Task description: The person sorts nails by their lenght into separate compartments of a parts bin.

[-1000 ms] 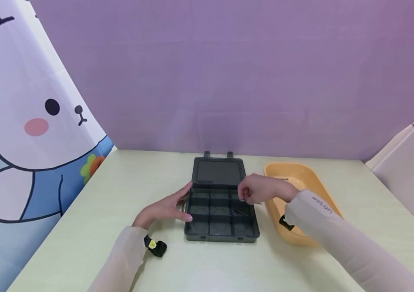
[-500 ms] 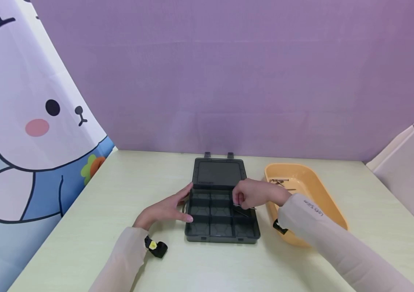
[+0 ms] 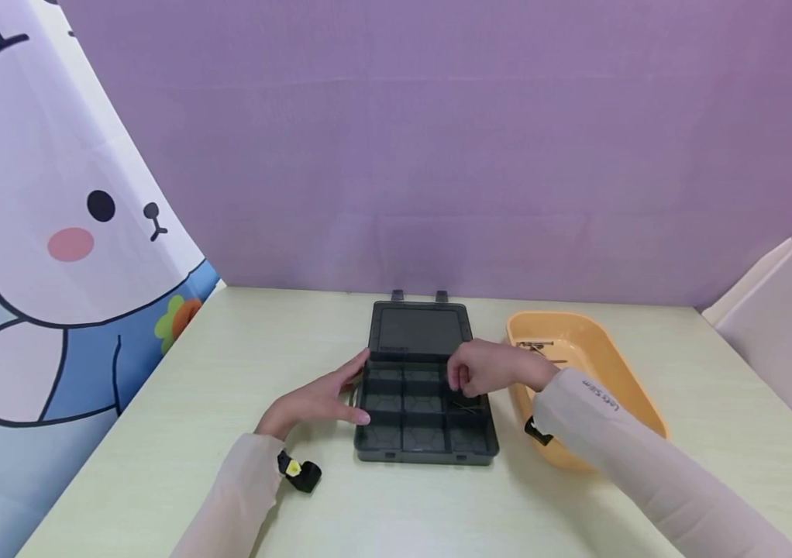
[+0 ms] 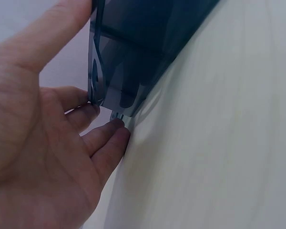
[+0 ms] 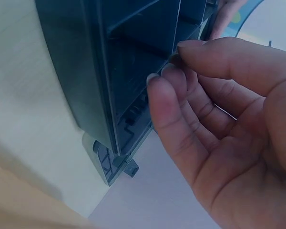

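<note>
A dark translucent compartment box lies on the table with its lid folded back. My left hand rests against its left side, thumb and fingers spread; in the left wrist view its fingertips touch the wall near the far end. My right hand is over the right column, fingers loosely bent. In the right wrist view, thumb and fingertips stand slightly apart, with nothing clearly between them. Thin metal pieces like nails or screws lie in the middle right compartment, partly hidden by the hand.
An orange tray stands right of the box, holding several thin metal pieces; the right forearm crosses over it. A purple cloth rises behind the table. A cartoon-printed cloth hangs at the left.
The right hand has moved slightly left over the box and let go of a thin metal piece, which no longer sticks out from its fingers. The left hand has stayed put.
</note>
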Tool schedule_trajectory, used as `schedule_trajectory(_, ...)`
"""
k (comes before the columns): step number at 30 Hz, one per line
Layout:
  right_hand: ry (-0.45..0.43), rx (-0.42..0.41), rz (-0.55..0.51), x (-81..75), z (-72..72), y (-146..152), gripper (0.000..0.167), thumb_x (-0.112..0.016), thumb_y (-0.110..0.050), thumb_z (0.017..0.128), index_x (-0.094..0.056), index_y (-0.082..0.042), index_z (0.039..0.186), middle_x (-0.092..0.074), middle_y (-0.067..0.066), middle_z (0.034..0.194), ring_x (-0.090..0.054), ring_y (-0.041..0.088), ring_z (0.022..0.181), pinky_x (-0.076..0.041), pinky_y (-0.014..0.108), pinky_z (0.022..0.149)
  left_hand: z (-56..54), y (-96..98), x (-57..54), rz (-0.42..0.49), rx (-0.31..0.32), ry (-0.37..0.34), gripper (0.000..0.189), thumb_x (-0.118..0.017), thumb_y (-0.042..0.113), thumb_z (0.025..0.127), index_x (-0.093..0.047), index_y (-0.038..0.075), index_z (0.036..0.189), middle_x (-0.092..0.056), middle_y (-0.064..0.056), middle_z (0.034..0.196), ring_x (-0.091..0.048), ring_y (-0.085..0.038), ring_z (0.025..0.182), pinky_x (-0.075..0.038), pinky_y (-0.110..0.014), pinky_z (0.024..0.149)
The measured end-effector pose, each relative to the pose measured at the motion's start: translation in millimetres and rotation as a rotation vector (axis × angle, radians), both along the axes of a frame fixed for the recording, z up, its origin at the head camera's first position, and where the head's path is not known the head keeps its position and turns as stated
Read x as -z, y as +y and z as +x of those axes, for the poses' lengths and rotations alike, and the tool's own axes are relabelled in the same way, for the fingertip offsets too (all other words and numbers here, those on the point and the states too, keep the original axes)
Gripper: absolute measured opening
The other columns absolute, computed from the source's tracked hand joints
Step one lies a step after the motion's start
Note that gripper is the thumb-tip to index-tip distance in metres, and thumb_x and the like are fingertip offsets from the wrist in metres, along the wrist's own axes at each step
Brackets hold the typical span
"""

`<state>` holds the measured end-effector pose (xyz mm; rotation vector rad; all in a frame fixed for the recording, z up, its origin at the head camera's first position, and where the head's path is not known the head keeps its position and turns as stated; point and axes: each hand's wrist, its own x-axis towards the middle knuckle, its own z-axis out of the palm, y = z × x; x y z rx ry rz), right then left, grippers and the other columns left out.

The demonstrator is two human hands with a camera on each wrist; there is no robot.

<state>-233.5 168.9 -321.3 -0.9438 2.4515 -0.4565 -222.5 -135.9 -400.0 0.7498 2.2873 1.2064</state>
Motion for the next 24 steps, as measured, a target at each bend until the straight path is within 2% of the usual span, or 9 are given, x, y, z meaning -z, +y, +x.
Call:
schedule_trajectory(9, 0.014, -0.013, -0.006, -3.2, -2.1, 4.8, 0.014, -0.06, 0.005, 0.082, -0.068, -0.005, 0.088, -0.063, -0.002, 0.077, -0.049, 0.008, 0.063, -0.046, 0.019, 0.059, 0.1, 0.7, -0.5, -0.001, -0.001, 0.003, 0.106, -0.074, 0.03, 0.084, 0.004, 0.012, 0.154, 0.003, -0.013, 0.161, -0.012, -0.038, 0.146, -0.016, -0.053, 0.117)
schedule_trajectory(18, 0.057, -0.006, -0.001, -15.1, -1.7, 13.9, 0.013, -0.061, 0.003, 0.082, -0.068, -0.004, 0.091, -0.066, 0.004, 0.084, -0.051, 0.01, 0.068, -0.049, 0.021, 0.064, -1.7, 0.1, -1.9, 0.005, -0.002, -0.003, 0.106, -0.074, 0.03, 0.084, 0.004, 0.012, 0.154, 0.003, -0.013, 0.161, -0.013, -0.039, 0.145, -0.016, -0.053, 0.117)
schedule_trajectory(24, 0.075, -0.005, 0.0, -18.5, -1.2, 21.6, 0.014, -0.06, 0.004, 0.081, -0.067, -0.006, 0.088, -0.063, -0.003, 0.078, -0.05, 0.008, 0.065, -0.047, 0.02, 0.06, -2.3, -0.4, 1.3, 0.007, 0.001, -0.008, 0.107, -0.074, 0.03, 0.083, 0.004, 0.013, 0.154, 0.004, -0.012, 0.161, -0.013, -0.04, 0.145, -0.016, -0.054, 0.117)
